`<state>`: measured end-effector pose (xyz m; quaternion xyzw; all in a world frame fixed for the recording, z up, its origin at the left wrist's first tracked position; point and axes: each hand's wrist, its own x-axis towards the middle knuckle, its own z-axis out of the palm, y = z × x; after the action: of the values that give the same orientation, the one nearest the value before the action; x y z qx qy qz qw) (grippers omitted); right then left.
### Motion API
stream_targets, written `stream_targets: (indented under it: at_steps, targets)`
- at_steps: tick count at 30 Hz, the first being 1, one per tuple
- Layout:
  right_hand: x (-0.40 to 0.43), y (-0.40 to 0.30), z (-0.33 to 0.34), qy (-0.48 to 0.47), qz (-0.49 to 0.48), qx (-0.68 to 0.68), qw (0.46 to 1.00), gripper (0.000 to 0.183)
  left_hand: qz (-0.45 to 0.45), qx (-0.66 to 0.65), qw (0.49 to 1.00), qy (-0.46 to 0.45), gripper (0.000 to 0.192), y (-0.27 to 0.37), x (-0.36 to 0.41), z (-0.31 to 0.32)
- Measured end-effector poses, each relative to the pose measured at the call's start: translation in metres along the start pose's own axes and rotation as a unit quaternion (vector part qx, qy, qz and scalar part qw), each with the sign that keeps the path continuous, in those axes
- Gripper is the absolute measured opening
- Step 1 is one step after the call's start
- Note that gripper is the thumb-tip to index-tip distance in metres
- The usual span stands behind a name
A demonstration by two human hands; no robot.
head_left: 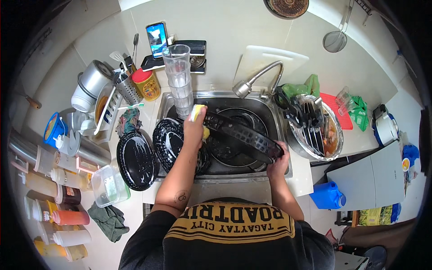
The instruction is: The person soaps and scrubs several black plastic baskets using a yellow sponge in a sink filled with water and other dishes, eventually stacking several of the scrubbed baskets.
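Note:
My left hand (pixel 194 130) grips a yellow and white sponge (pixel 196 112) at the left end of a black plastic basket (pixel 246 135). With my right hand (pixel 279 162) I hold the basket's right end; it is tilted on edge over the sink. Below it, a black round pan (pixel 260 125) lies in the steel sink (pixel 209 179). Soapy black oval baskets (pixel 167 135) rest at the sink's left side, and another soapy oval basket (pixel 136 160) lies on the counter. A stack of clear cups (pixel 179 81) stands behind my left hand.
A flexible faucet (pixel 243 88) arches over the sink's back. At the right, a foil-lined container (pixel 337 148) holds black utensils and reddish liquid. Bottles, a clear plastic tub (pixel 108 189), a dark green cloth (pixel 108 221) and a dish rack (pixel 113 116) crowd the left side. A phone (pixel 157 40) stands behind.

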<state>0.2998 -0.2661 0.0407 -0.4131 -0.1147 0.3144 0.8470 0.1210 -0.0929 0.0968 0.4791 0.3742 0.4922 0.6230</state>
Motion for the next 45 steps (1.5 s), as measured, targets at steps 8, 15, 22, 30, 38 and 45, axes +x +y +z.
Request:
stream_targets:
  at_steps: [8,15,22,30,38,45]
  targets:
    - [-0.015,-0.022,0.015,-0.205,0.371,0.189,0.886,0.051,0.17,0.258,0.951,0.007,0.023,0.055,0.002,-0.036]
    - [-0.002,0.0,0.006,-0.203,0.337,0.149,0.907,0.049,0.361,0.363,0.813,-0.277,0.035,-0.004,-0.052,0.068]
    - [-0.028,-0.023,0.014,-0.184,0.212,0.032,0.959,0.071,0.317,0.473,0.82,0.059,0.01,-0.027,0.0,0.05]
    - [0.002,-0.023,-0.013,-0.157,0.209,0.01,0.965,0.064,0.311,0.592,0.695,-0.263,0.035,-0.026,-0.063,0.045]
    - [-0.036,-0.001,0.055,-0.244,0.256,0.089,0.931,0.065,0.279,0.636,0.719,0.013,0.028,0.038,-0.056,0.02]
    - [-0.034,0.005,0.12,-0.281,0.16,0.11,0.94,0.076,0.388,0.699,0.601,0.004,0.021,0.066,-0.069,-0.084]
